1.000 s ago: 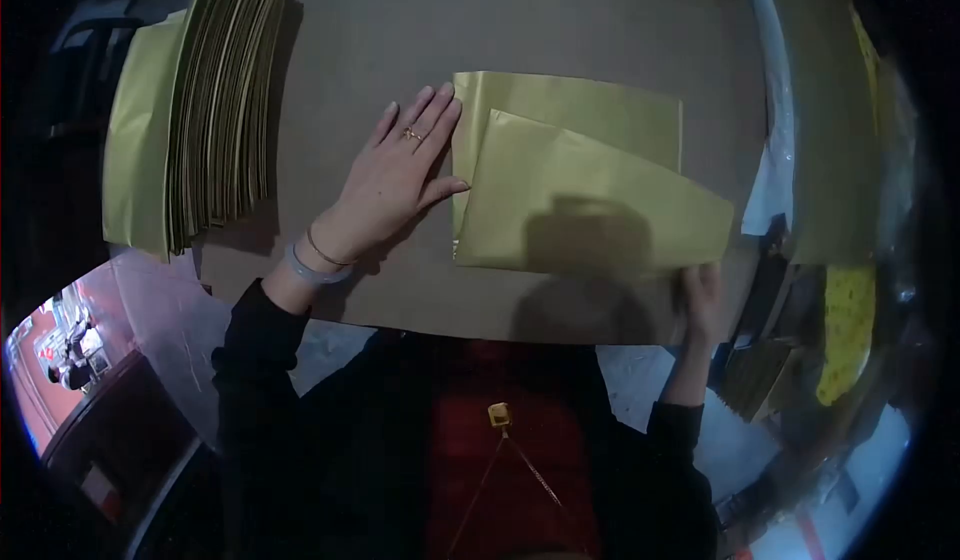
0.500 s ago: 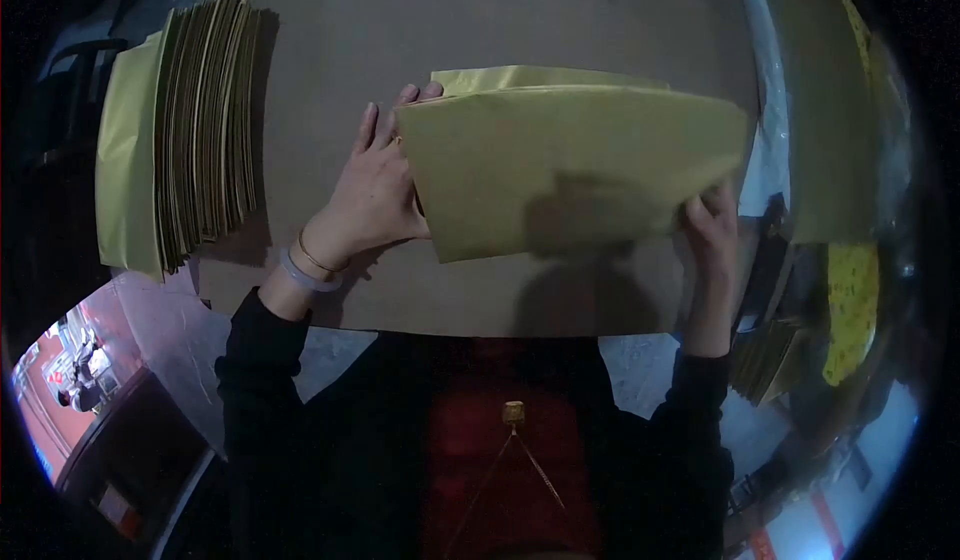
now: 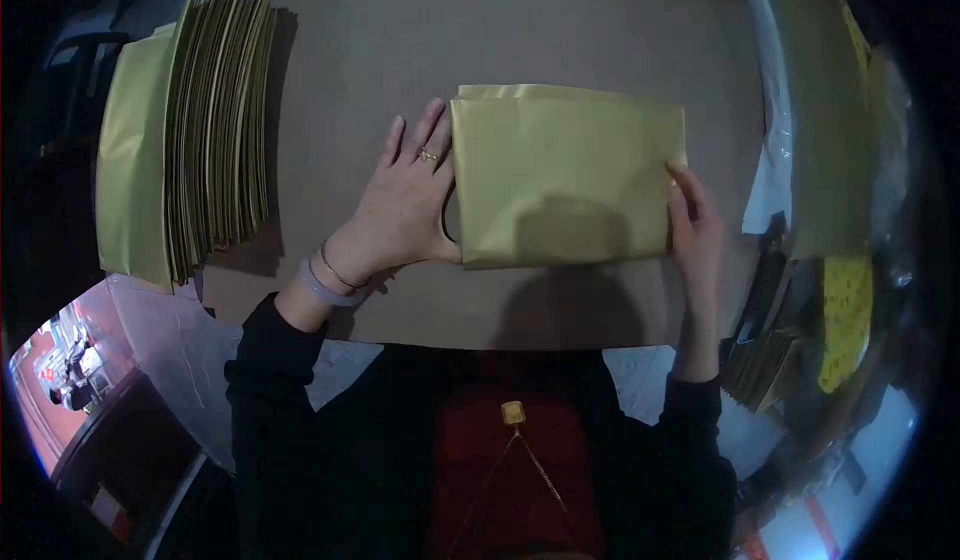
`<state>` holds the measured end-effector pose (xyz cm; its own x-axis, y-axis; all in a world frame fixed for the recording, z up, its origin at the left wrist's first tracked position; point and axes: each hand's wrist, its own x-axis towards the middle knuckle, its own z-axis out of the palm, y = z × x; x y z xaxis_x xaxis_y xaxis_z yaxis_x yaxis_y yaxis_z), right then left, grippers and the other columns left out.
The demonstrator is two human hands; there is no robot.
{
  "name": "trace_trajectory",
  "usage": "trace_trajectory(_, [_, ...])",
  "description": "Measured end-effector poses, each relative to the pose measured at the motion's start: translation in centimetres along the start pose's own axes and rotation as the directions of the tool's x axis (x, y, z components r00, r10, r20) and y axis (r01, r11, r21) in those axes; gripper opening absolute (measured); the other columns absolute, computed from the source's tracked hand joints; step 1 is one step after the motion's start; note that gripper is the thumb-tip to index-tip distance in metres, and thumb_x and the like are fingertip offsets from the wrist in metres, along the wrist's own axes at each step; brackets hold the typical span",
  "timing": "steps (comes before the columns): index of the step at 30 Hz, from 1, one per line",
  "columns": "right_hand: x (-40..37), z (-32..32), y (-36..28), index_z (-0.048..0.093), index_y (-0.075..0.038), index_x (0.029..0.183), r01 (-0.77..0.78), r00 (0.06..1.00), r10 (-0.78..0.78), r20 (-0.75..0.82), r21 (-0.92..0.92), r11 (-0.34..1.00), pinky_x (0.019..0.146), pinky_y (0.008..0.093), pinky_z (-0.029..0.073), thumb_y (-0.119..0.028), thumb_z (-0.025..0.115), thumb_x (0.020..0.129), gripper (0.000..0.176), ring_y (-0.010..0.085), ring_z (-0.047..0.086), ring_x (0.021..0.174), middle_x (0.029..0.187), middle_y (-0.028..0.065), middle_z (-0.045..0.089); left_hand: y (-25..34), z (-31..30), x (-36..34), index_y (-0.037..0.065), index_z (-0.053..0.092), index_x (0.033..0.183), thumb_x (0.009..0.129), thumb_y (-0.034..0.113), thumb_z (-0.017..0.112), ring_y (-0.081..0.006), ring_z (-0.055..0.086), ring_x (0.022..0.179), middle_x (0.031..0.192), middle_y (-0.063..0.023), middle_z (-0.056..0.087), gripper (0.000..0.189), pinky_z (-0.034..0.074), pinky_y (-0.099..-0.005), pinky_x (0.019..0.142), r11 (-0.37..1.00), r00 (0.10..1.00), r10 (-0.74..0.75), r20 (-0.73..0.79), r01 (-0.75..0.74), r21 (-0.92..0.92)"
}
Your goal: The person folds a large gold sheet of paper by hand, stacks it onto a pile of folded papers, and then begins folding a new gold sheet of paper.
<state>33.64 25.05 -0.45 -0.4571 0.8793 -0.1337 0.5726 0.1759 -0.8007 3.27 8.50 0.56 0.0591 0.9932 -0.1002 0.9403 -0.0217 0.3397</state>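
A yellow-gold paper piece (image 3: 570, 175), folded or layered at its top edge, lies over the brown board (image 3: 500, 20) in front of me. My left hand (image 3: 405, 195) rests flat with fingers spread, its side along the paper's left edge. It wears a ring, a thin bangle and a pale bracelet. My right hand (image 3: 695, 220) pinches the paper's right edge between thumb and fingers. A shadow falls across the paper's lower part.
A long row of similar gold papers (image 3: 220, 130) stands on edge at the left of the board. Clear plastic (image 3: 775, 160) runs along the right side, with a yellow strip (image 3: 847, 320) beyond it. More folded papers (image 3: 762, 368) sit low at the right.
The paper has come down flatter and squarer, its right end moving left with my right hand. My left hand has shifted slightly right and lies flat beside the edge.
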Motion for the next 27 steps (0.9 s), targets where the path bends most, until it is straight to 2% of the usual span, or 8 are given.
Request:
trace_trajectory(2, [-0.7,-0.1,-0.4,0.040,-0.001,0.136,-0.065,0.996,0.070,0.059,-0.083,0.994,0.096,0.0332,0.042,-0.011,0.051,0.094,0.045,0.0237,0.054,0.114,0.126,0.0158,0.055,-0.1,0.3,0.0,0.001,0.026,0.143,0.060,0.066,0.071,-0.0397,0.014,0.140,0.147,-0.0240,0.022,0.114,0.014,-0.0577,0.110,1.000,1.000,-0.002,-0.016,0.002,-0.018])
trace_trajectory(5, [-0.6,0.2,-0.7,0.046,-0.003,0.133,0.022,0.998,-0.017,-0.063,0.067,0.997,0.096,0.0320,0.041,-0.012,0.052,0.093,0.041,0.0214,0.053,0.115,0.126,0.0127,0.055,-0.1,0.3,-0.1,0.001,0.027,0.143,0.059,0.064,0.072,-0.0394,0.015,0.140,0.147,-0.0242,0.023,0.114,0.013,-0.0576,0.110,0.998,1.000,-0.011,-0.026,0.009,-0.060])
trace_trajectory(8, [0.7,1.1,-1.8,0.051,-0.003,0.128,-0.125,0.987,0.151,-0.055,0.327,0.937,0.093,0.0313,0.043,-0.012,0.054,0.093,0.037,0.0187,0.054,0.111,0.120,0.0091,0.058,-0.2,0.6,-0.2,0.001,0.027,0.143,0.059,0.063,0.073,-0.0393,0.014,0.140,0.147,-0.0241,0.023,0.114,0.013,-0.0577,0.111,0.999,1.000,-0.002,-0.021,0.001,-0.046])
trace_trajectory(10, [2.1,2.4,-0.1,0.055,-0.004,0.124,0.122,0.972,-0.103,-0.211,0.081,0.989,0.087,0.0308,0.046,-0.012,0.055,0.092,0.033,0.0170,0.058,0.101,0.111,0.0076,0.060,-0.3,0.6,-0.1,0.001,0.028,0.142,0.060,0.064,0.072,-0.0387,0.015,0.140,0.147,-0.0238,0.024,0.113,0.014,-0.0578,0.110,0.999,1.000,0.001,-0.024,-0.002,-0.045])
trace_trajectory(14, [1.7,2.2,-1.2,0.064,-0.007,0.110,0.077,0.989,-0.088,-0.116,-0.104,0.992,0.080,0.0288,0.046,-0.011,0.055,0.091,0.021,0.0177,0.059,0.090,0.098,0.0090,0.062,0.0,0.5,0.1,0.002,0.029,0.142,0.059,0.064,0.073,-0.0373,0.014,0.141,0.146,-0.0228,0.025,0.113,0.015,-0.0571,0.110,0.999,0.999,-0.018,-0.030,0.017,-0.046])
trace_trajectory(15, [1.8,2.1,-1.0,0.065,-0.007,0.108,0.177,0.970,-0.208,-0.126,-0.223,0.959,0.076,0.0288,0.046,-0.009,0.055,0.091,0.020,0.0198,0.059,0.085,0.092,0.0099,0.061,0.1,0.4,0.1,0.002,0.029,0.142,0.059,0.064,0.073,-0.0373,0.014,0.141,0.146,-0.0228,0.025,0.113,0.015,-0.0571,0.110,0.999,0.999,0.000,-0.034,-0.002,-0.050])
trace_trajectory(19, [1.4,2.4,-2.0,0.064,-0.008,0.110,0.117,0.971,-0.157,-0.180,-0.212,0.970,0.072,0.0333,0.046,-0.011,0.054,0.091,0.022,0.0235,0.056,0.079,0.082,0.0102,0.057,0.1,0.0,0.2,0.003,0.032,0.141,0.059,0.062,0.074,-0.0370,0.013,0.141,0.146,-0.0224,0.025,0.110,0.016,-0.0578,0.110,0.999,1.000,-0.002,0.019,0.002,-0.042])
trace_trajectory(27, [0.8,3.0,-1.8,0.060,-0.016,0.120,-0.030,0.974,-0.065,-0.218,-0.406,0.913,0.073,0.0382,0.048,-0.018,0.050,0.093,0.029,0.0280,0.058,0.082,0.091,0.0110,0.055,0.2,-0.5,0.1,0.004,0.038,0.139,0.059,0.061,0.074,-0.0369,0.015,0.141,0.148,-0.0227,0.024,0.105,0.015,-0.0573,0.110,0.999,0.999,-0.034,0.030,0.035,-0.021])
